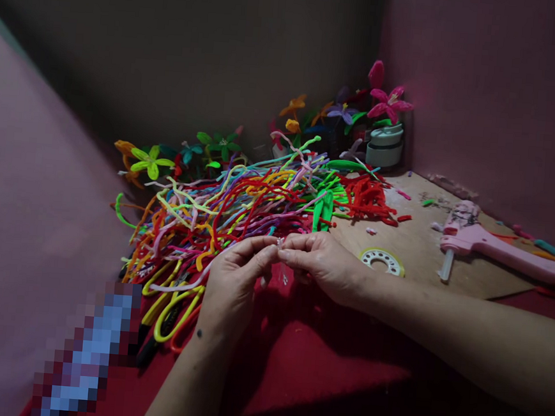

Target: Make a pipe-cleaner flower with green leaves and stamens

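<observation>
My left hand (pixel 233 281) and my right hand (pixel 324 263) meet in front of the pile, thumbs and fingers pinched together. Between the fingertips is a small pale bunch of thin strands (pixel 280 241), much like flower stamens. Fine strands with tiny light tips hang below the fingers, and the rest of the bunch is hidden by them. Just behind both hands lies a large heap of coloured pipe cleaners (pixel 254 196). Green fuzzy leaves (pixel 323 210) rest beyond my right hand.
Yellow-handled pliers (pixel 175 322) lie left of my left wrist. On a brown board (pixel 428 245) are a tape roll (pixel 383 261), a pink glue gun (pixel 505 248) and red pipe-cleaner pieces (pixel 367 199). Pipe-cleaner flowers (pixel 152 162) and a grey-green container (pixel 385 146) stand behind.
</observation>
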Tool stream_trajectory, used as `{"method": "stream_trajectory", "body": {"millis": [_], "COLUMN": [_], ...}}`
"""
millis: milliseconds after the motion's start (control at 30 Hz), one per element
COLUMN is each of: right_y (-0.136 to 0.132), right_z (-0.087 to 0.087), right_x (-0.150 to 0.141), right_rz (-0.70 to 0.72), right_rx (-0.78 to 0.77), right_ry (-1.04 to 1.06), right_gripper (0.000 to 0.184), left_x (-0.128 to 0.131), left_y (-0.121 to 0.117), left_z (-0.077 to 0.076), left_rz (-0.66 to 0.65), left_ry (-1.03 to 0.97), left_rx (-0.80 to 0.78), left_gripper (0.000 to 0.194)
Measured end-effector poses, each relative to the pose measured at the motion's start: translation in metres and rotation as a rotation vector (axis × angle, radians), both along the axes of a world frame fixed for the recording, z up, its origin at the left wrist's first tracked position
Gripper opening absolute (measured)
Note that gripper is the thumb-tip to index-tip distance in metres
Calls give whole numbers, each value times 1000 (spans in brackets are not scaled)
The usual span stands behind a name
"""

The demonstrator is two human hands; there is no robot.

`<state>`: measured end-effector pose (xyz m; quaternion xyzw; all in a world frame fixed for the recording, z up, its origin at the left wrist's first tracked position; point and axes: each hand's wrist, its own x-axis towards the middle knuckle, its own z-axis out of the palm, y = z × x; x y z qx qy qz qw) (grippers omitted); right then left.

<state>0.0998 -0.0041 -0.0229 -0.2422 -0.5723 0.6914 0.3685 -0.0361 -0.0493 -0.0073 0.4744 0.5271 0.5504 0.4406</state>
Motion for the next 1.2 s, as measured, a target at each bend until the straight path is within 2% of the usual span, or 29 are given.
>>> {"method": "stream_trajectory", "body": {"millis": [267,700,967,1200], "right_y": [0,-1,1,2], "right_z": [1,2,-5,-2], "right_x": [0,1,1,1], "right_rz": [16,14,62,74], "right_rx": [84,47,26,3], "right_ry": [-16,-92,-10,-2], "right_gripper": [25,23,23,27], "left_x": [-3,-4,0,0], "left_y": [0,-1,-1,-1], "left_z": [-3,-1,-1,-1], "left_rz": [-1,4,16,3], "left_ry": [34,62,11,0], "left_rx": [28,-1,-5,-3], "left_gripper": [15,15,17,16]}}
